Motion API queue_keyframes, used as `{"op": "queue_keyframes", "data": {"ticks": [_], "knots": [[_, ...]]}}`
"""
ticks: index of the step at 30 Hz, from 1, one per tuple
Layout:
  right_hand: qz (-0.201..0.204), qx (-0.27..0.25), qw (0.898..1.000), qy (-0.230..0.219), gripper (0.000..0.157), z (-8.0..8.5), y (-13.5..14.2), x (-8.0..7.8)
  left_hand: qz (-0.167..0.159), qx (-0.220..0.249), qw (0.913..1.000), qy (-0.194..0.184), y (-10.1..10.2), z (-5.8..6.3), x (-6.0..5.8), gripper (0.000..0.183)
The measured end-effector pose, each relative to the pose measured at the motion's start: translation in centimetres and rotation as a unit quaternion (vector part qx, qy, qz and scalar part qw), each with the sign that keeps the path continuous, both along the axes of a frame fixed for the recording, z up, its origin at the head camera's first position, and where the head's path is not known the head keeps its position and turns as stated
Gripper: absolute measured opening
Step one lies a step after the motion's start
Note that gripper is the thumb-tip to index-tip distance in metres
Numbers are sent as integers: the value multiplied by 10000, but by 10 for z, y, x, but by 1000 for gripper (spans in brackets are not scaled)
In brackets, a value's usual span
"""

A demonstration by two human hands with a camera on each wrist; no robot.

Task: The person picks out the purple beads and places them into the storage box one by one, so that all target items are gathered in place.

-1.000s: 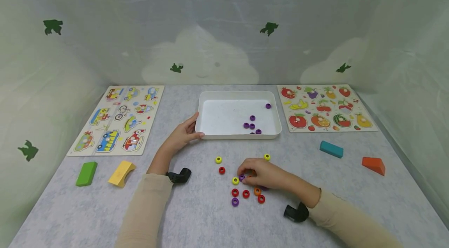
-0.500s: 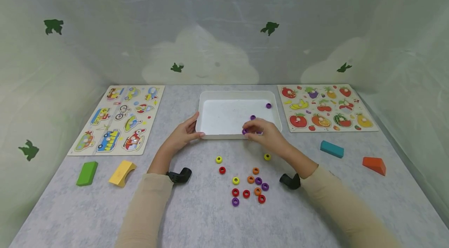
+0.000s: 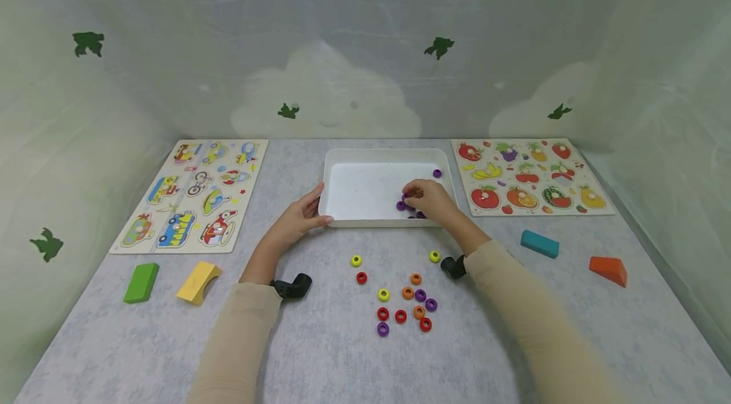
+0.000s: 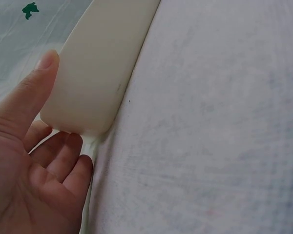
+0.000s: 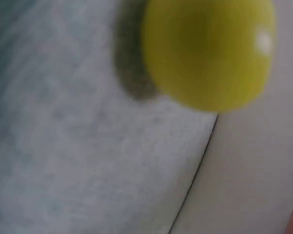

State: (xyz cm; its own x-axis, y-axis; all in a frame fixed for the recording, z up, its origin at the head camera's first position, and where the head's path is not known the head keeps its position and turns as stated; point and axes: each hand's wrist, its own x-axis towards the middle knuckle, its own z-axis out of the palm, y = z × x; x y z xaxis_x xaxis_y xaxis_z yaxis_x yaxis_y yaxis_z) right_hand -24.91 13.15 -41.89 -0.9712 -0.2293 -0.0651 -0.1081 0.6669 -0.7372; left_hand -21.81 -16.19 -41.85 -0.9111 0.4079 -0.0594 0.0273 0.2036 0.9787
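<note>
A white tray stands at the back middle of the table. My left hand holds its near left corner; in the left wrist view the thumb lies along one wall and the fingers bend at the corner. Inside the tray, toward its right side, my right hand pinches a purple bead low over the floor. Other purple beads lie around those fingertips, some partly hidden by the hand. One more purple bead sits near the far right corner.
Several red, orange, yellow and purple beads lie in front of the tray. A yellow bead looms in the right wrist view. Picture puzzles flank the tray. Green, yellow, teal and orange blocks lie at the sides.
My right hand has gone from the loose beads on the table, over the near rim, deeper into the tray, carrying a purple bead. My left hand has stayed at the tray corner.
</note>
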Motion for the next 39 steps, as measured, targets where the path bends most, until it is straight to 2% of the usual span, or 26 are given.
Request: {"op": "queue_keyframes", "data": {"ticks": [3, 6, 10, 13, 17, 21, 24, 27, 30, 34, 37, 39], "knots": [[6, 42, 9997, -260, 16, -1, -2, -1, 13, -32, 10000, -15, 0, 0, 0, 80], [28, 87, 9996, -269, 16, -1, -3, -1, 32, -47, 10000, -25, 0, 0, 0, 80], [97, 103, 9999, -48, 21, 2, -1, 3, 33, -46, 10000, -16, 0, -1, -1, 80], [223, -30, 9992, 336, 28, 7, 2, 13, 27, -44, 10000, -29, 0, -1, 0, 80], [544, -437, 9932, 937, 35, 19, 7, 40, 42, -44, 10000, -38, 0, 0, 1, 80], [1020, -854, 9817, 1363, 38, 27, 13, 77, 48, -76, 10000, -32, 0, 2, 1, 80], [1346, -1058, 9751, 1408, 38, 34, 15, 108, 2, -48, 10000, -12, 0, 2, 1, 79], [1569, -1172, 9733, 1197, 38, 37, 17, 134, -32, -20, 10000, 5, 0, 2, 1, 79], [1756, -1174, 9737, 857, 38, 26, 21, 148, -30, -19, 10000, 9, 0, 2, 1, 79], [1761, -879, 9800, 298, 39, 2, 31, 155, -18, -13, 10000, 0, 0, 2, 1, 79], [1793, -689, 9813, 122, 37, -12, 38, 159, -32, 6, 10000, -7, 0, 2, 1, 79], [1887, -583, 9802, 173, 33, -18, 42, 161, -36, -9, 10000, 0, 0, 2, 1, 79]]}}
